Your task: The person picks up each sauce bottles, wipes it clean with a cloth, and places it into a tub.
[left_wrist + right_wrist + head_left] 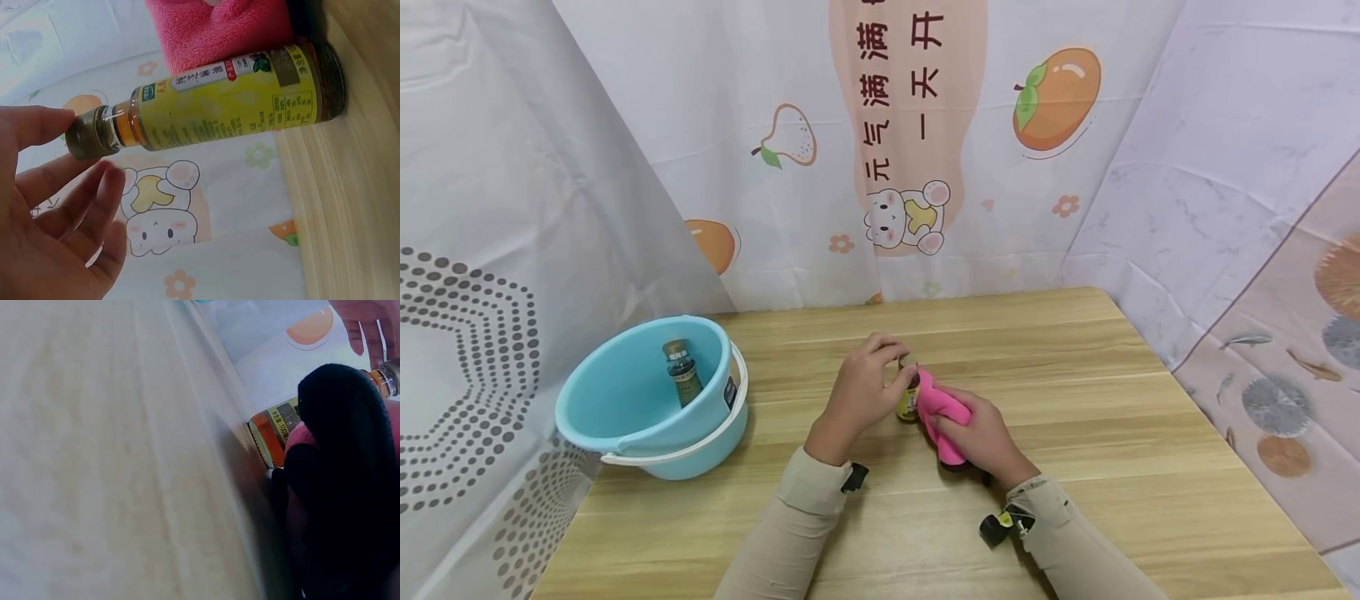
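A small glass bottle [231, 100] of amber liquid, with a yellow-green label and a dull gold cap [87, 133], stands upright on the table. My left hand [865, 387] pinches that cap between thumb and index finger, the other fingers loosely bent beside it. Bunched in my right hand [981, 433] is a fluffy pink cloth [934, 400], up against the right side of the bottle. In the right wrist view a black fold [340, 425] hides most of the cloth, and the right fingers are largely out of sight.
On the left of the table stands a light blue bucket [617, 362] with a white handle. Inside it leans another small bottle [683, 375] with a gold cap. A printed curtain [790, 233] hangs behind the table's back edge. Wood-grain tabletop [1120, 433] extends to the right.
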